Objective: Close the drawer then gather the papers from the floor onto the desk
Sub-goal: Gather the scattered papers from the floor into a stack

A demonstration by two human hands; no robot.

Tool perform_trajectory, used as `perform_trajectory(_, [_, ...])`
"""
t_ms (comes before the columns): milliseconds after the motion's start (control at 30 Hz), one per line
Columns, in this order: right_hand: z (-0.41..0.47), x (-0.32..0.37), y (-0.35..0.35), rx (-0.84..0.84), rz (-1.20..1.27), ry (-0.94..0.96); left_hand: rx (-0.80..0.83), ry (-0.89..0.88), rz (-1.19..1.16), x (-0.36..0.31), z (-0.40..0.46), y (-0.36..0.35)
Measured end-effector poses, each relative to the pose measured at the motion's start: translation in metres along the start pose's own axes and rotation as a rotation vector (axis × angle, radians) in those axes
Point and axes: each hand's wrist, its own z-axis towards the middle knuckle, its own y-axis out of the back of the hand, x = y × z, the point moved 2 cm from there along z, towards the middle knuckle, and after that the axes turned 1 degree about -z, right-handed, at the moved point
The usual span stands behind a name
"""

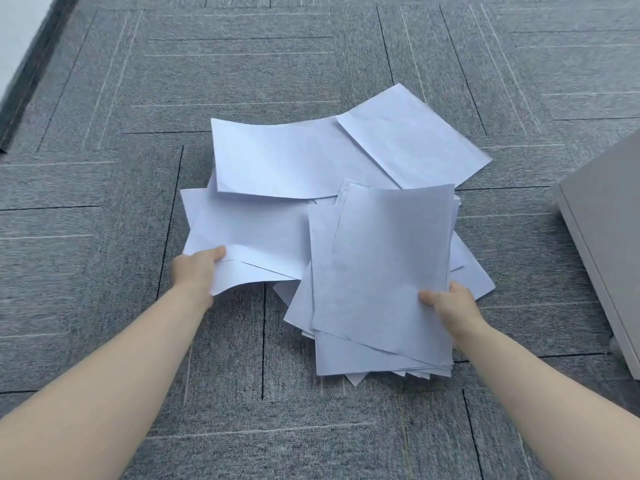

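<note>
Lying scattered across grey carpet tiles (pixel 104 209), white papers (pixel 294 161) are seen from above as both bare arms are stretched toward them. A loose stack of sheets (pixel 381 271) is gripped at its right edge by the right hand (pixel 446 306), thumb pressed on the top sheet, fingers hidden beneath; the stack is lifted at a slight tilt, its lower corners fanned out unevenly. At about nine o'clock from that stack, the near corner of a single sheet (pixel 249 244) is pinched by the left hand (pixel 195 268), thumb on top, the paper's edge curled upward off the floor. Toward twelve o'clock, two more sheets are left flat on the carpet, one overlapping the other, the farther one angled toward one o'clock. At three o'clock, by the frame's right edge, part of a pale grey cabinet (pixel 609 237) is visible, standing on the carpet well apart from the pile. At ten o'clock, a dark skirting strip (pixel 31 74) is seen along a pale wall.
</note>
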Motion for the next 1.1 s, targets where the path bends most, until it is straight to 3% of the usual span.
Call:
perform_trajectory(567, [-0.014,0.015,-0.014,-0.014,-0.007,-0.016,-0.158,-0.085,-0.46,-0.041,-0.011,0.076])
perform_trajectory(867, [-0.03,0.018,-0.041,0.055,0.084,-0.019,-0.101,-0.015,-0.494,-0.028,-0.052,0.045])
perform_trajectory(1100, [-0.042,0.017,-0.074,0.118,0.192,-0.048,-0.056,0.085,-0.473,0.023,-0.095,0.014])
